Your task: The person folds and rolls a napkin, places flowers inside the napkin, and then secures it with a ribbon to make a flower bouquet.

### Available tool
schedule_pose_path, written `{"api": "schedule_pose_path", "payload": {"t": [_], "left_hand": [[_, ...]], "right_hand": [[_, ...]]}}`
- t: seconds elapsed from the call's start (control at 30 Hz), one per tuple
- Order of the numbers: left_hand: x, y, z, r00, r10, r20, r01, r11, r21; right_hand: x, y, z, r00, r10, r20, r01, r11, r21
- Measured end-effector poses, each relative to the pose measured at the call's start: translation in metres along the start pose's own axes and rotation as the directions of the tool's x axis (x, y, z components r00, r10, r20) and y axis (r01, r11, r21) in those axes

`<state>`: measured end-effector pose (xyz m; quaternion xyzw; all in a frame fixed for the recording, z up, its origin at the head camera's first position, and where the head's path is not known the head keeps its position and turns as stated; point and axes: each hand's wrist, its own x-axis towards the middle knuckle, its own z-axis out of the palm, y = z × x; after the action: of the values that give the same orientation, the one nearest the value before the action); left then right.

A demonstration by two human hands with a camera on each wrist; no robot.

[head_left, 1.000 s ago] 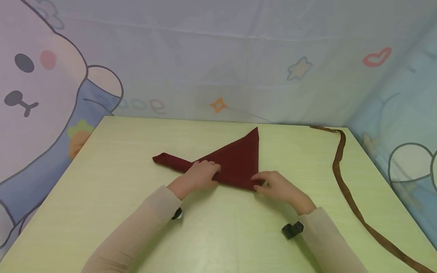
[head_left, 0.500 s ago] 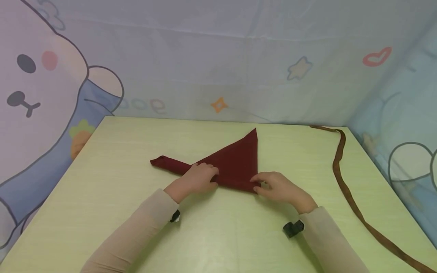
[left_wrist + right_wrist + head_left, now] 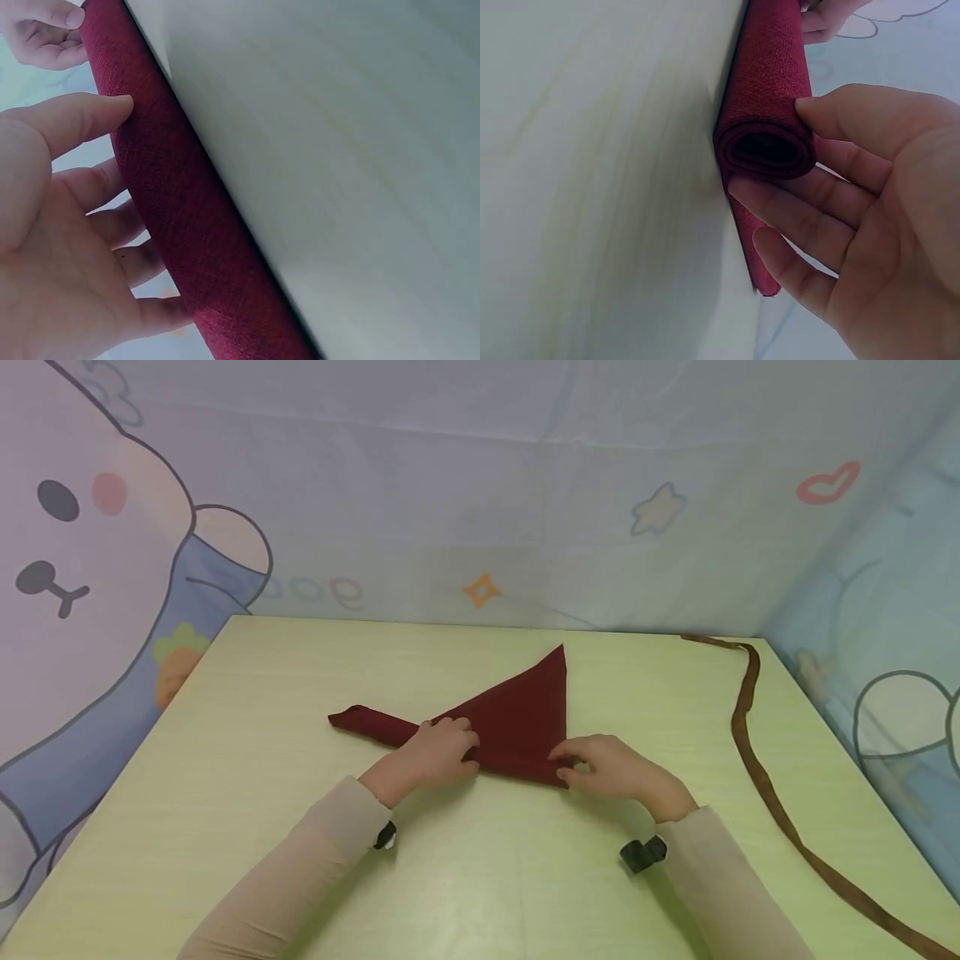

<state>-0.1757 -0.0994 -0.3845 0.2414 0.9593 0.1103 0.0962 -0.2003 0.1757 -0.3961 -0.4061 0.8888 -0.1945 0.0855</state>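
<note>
Table (image 3: 495,877): left hand (image 3: 429,753), right hand (image 3: 618,768) hold red cloth (image 3: 521,714).

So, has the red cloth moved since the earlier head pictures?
Yes: in the head view the cloth has shifted slightly toward the near side, its far tip a little farther from the table's back edge.

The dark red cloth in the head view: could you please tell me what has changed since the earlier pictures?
The dark red cloth has shifted slightly toward the person, its left rolled end also a little leftward. The left hand and right hand keep hold of it; the brown strip lies unmoved.
</note>
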Motion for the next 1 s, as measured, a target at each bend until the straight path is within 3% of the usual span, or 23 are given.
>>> {"api": "schedule_pose_path", "payload": {"t": [0.33, 0.5, 0.73, 0.87, 1.0], "left_hand": [[0.003, -0.002, 0.004, 1.0, -0.004, -0.018, 0.004, 1.0, 0.011], [0.005, -0.003, 0.006, 0.999, 0.005, -0.034, -0.006, 1.0, -0.021], [0.005, -0.001, 0.004, 0.999, 0.016, -0.05, -0.016, 1.0, -0.011], [0.007, -0.002, 0.003, 0.998, 0.01, -0.057, -0.011, 1.0, -0.017], [0.01, -0.004, 0.004, 0.999, 0.013, -0.043, -0.014, 1.0, -0.027]], "right_hand": [[0.001, 0.01, 0.006, 1.0, -0.008, 0.015, 0.005, 0.988, 0.157], [0.002, 0.014, 0.008, 1.0, -0.021, -0.002, 0.021, 0.985, 0.169], [0.002, 0.013, 0.007, 0.998, 0.054, 0.01, -0.055, 0.972, 0.23], [0.001, 0.013, 0.01, 0.995, 0.073, -0.067, -0.054, 0.966, 0.252], [0.0, 0.012, 0.013, 0.986, 0.027, -0.165, 0.012, 0.973, 0.231]]}}
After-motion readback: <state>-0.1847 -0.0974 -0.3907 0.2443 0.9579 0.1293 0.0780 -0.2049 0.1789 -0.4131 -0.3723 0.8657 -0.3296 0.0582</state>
